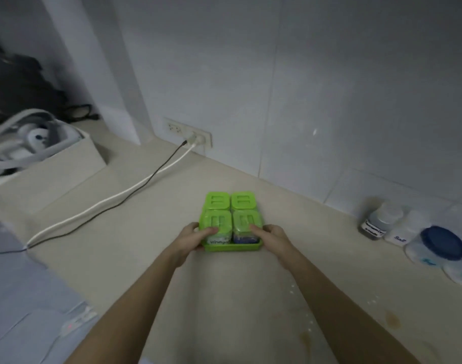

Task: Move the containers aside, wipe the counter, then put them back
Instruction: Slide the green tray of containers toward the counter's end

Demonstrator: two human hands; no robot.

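Pale beige counter (pixel 135 232) is running along a grey-white tiled wall (pixel 329 101), dimly lit. Green tray (pixel 232 248) is lying out on the counter with the wall beyond it, carrying four green-lidded containers (pixel 242 200) packed two by two and touching one another. The near-left one is showing a label reading something like "vinegar"; the others are too blurred to read. Whether the tray is resting on the counter or just clear of it, cannot tell. Handling judgement: the tray is looking like thin, stiff plastic, light in itself, and the load is depending on how full the containers are, probably modest. Lids are looking smooth, so any lift should be coming from fingers under the tray's rim, one hand per side, keeping it level so nothing is sliding or tipping. Left hand (pixel 193 239) is gripping the tray's left edge, fingers curling round the side and thumb lying across the near-left lid. Right hand (pixel 274 239) is mirroring this on the tray's right edge, thumb pressing the near-right lid. Both forearms are reaching forward from the lower edge of view, converging slightly on the tray, wrists level. Left of the tray a white cable (pixel 114 203) and a black cable (pixel 135 194) are trailing from a wall socket (pixel 190 132). Right of the tray, well apart, labelled jars (pixel 382 219) are standing by the wall. Nearer than the tray, brownish stains (pixel 392 321) are marking the counter.
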